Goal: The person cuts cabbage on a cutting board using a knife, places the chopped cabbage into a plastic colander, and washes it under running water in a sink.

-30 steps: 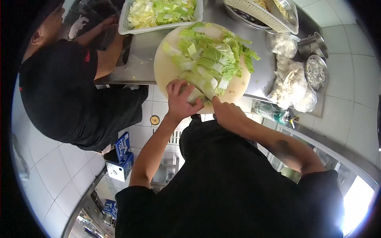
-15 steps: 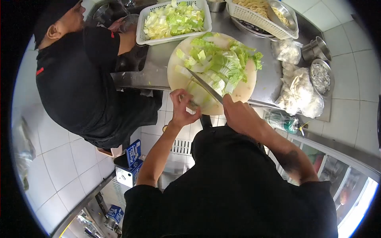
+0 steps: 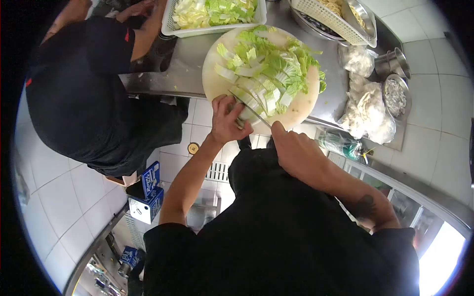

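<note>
Head cam: blue box (image 3: 155, 200) reads "ROYAL"; white basket (image 3: 213, 30) w/ chopped cabbage (image 3: 232, 12); L hand (image 3: 227, 121) fingers holding cabbage piece (image 3: 247, 114); R hand (image 3: 300, 152) fingers round knife (image 3: 259, 117).

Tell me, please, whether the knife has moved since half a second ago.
Yes; judged against the round cutting board, the knife has shifted toward the board's near edge, lower in the view.

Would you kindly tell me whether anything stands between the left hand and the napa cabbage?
Nothing visible does: the left hand grips the near end of the napa cabbage directly. The knife, in the right hand, is close by, not between.
</note>
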Demonstrator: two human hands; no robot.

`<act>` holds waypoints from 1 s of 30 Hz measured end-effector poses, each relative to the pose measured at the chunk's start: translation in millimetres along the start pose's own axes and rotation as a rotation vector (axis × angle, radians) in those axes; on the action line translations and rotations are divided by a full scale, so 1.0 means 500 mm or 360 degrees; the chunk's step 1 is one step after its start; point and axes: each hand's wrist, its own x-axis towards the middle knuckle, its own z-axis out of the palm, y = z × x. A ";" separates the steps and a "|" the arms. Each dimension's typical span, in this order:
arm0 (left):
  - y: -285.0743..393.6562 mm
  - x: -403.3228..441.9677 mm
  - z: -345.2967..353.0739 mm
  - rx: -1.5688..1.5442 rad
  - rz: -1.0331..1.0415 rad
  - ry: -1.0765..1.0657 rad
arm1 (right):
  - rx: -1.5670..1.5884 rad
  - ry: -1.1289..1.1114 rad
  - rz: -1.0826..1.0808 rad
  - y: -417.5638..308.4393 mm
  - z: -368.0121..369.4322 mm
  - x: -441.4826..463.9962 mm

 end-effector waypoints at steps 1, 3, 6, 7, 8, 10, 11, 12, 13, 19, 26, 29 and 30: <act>-0.002 0.000 0.002 0.0009 0.0007 0.0009 | -0.0008 -0.0011 0.0012 -0.002 0.001 0.006; -0.005 -0.011 0.006 0.0006 -0.0001 0.0015 | 0.0036 -0.0040 0.0020 0.009 0.020 0.039; -0.015 -0.006 0.018 0.0018 0.0043 0.0066 | 0.0100 -0.0047 0.0031 0.027 0.057 0.089; -0.012 -0.007 0.019 0.0007 0.0048 0.0091 | 0.0141 -0.0072 0.0039 0.035 0.070 0.102; -0.012 -0.009 0.020 -0.0005 0.0050 0.0108 | 0.0134 -0.0027 0.0012 0.042 0.082 0.106; -0.012 -0.016 0.027 -0.0003 0.0026 0.0104 | 0.0191 0.0024 0.0025 0.063 0.138 0.142; -0.012 -0.018 0.026 0.0021 0.0025 0.0112 | 0.0243 0.0099 0.0015 0.075 0.162 0.156; -0.011 -0.016 0.024 0.0019 0.0040 0.0098 | 0.0261 0.0110 0.0018 0.078 0.166 0.160; -0.008 -0.014 0.022 0.0038 0.0036 0.0094 | 0.0246 0.0127 0.0010 0.080 0.171 0.160; -0.004 -0.002 0.024 0.0057 0.0040 0.0104 | 0.0212 0.0139 -0.0095 0.111 0.160 0.148; 0.094 0.005 0.011 0.0254 -0.0720 0.0076 | 0.0228 0.0050 -0.0213 0.164 0.156 0.162; 0.154 0.038 0.025 0.0301 -0.1288 0.0317 | 0.0264 0.0175 -0.0271 0.168 0.172 0.161; 0.165 0.046 0.026 0.0269 -0.1494 0.0394 | 0.0294 0.0253 -0.0307 0.169 0.172 0.161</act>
